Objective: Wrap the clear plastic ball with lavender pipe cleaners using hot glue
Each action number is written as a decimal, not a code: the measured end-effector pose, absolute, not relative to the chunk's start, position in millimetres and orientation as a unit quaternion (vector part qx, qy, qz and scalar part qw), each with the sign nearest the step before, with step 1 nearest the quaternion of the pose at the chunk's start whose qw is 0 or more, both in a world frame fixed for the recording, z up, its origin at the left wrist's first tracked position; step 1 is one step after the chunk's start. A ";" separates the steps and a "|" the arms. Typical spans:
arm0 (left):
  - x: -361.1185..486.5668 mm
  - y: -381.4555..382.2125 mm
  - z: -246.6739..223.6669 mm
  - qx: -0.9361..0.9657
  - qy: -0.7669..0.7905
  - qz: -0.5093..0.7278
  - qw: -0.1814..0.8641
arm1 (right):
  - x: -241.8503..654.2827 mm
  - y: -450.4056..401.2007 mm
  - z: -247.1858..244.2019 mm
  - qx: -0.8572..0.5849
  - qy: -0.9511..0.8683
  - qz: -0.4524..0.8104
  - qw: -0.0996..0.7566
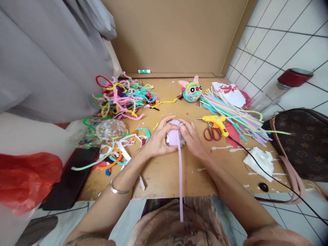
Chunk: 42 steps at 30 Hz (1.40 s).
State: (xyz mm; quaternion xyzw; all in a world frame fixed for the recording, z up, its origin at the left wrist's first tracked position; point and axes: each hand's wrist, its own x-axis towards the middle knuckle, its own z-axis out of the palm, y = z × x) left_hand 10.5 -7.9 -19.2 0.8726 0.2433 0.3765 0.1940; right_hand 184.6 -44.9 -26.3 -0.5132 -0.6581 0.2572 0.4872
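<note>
Between my two hands is a clear, rounded plastic piece [182, 139] partly covered by side-by-side rows of lavender pipe cleaner [174, 137]. The loose end of the pipe cleaner hangs straight down past the table's front edge. My left hand [160, 138] curls round the left side, thumb across the top of the rows. On the right, my right hand [191, 138] grips the clear part, its thumb near where the loose end leaves the rows. The underside of the piece is hidden.
A yellow glue gun [214, 123] lies over red-handled scissors [212, 134], its cord running right. Pipe cleaners [235, 116] lie behind; a tangled heap [123, 95] is far left. A decorated ball with ears [192, 92], a clear plastic piece [110, 129], a phone [71, 177] and a handbag [302, 143] surround.
</note>
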 end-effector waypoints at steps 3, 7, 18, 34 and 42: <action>10.4 -7.5 -20.2 0.875 0.237 0.377 0.190 | 184.4 -44.4 -26.2 -0.507 -0.666 0.256 0.484; 11.0 -8.8 -18.9 0.875 0.234 0.378 0.194 | 185.3 -45.9 -23.0 -0.483 -0.693 0.247 0.476; 13.7 -10.3 -17.3 0.847 0.268 0.402 0.223 | 181.5 -50.9 -16.9 -0.477 -0.657 0.246 0.530; 13.3 -6.1 -15.1 0.809 0.312 0.423 0.264 | 174.9 -67.5 -12.6 -0.411 -0.749 -0.051 0.518; 12.3 -3.9 -15.9 0.795 0.332 0.420 0.286 | 175.9 -68.3 -5.4 -0.451 -0.692 0.015 0.564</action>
